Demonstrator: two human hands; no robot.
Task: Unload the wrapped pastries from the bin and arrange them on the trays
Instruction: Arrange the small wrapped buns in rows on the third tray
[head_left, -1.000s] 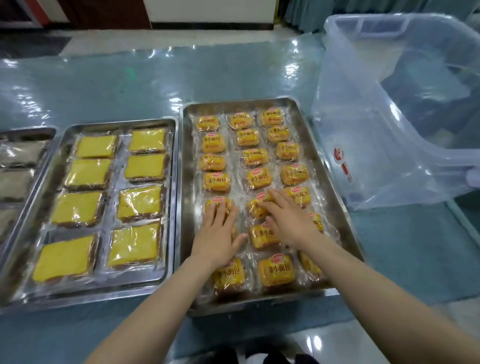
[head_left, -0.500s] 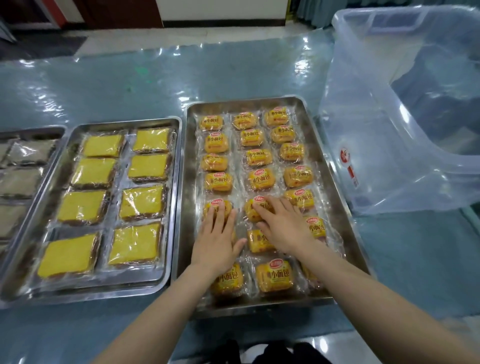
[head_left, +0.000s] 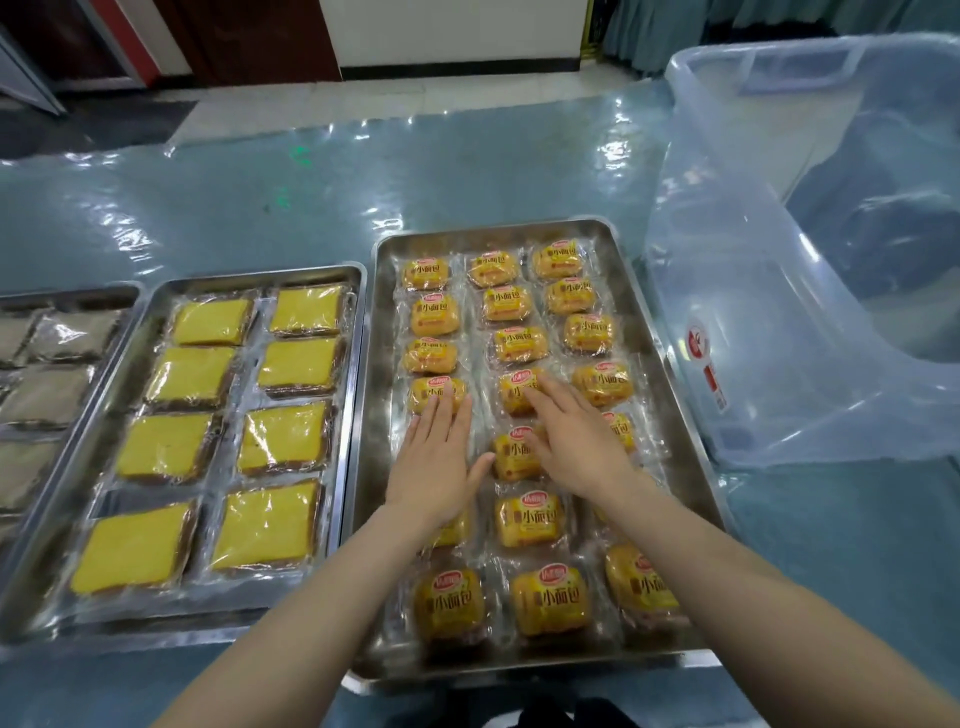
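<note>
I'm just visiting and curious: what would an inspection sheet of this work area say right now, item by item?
Surface: table under a glossy blue-green plastic cover.
Job's things: right tray filled with three columns of small wrapped buns; middle tray holds eight flat yellow wrapped cakes; left tray, partly out of view, holds brownish wrapped pieces. Clear plastic bin stands tilted at right; no pastries seen inside.
Clutter: nothing seen.
Hands: left hand and right hand lie flat, fingers straight, on the buns.
Cables: nothing seen.
Surroundings: tiled floor, white wall with dark skirting, curtains behind.
</note>
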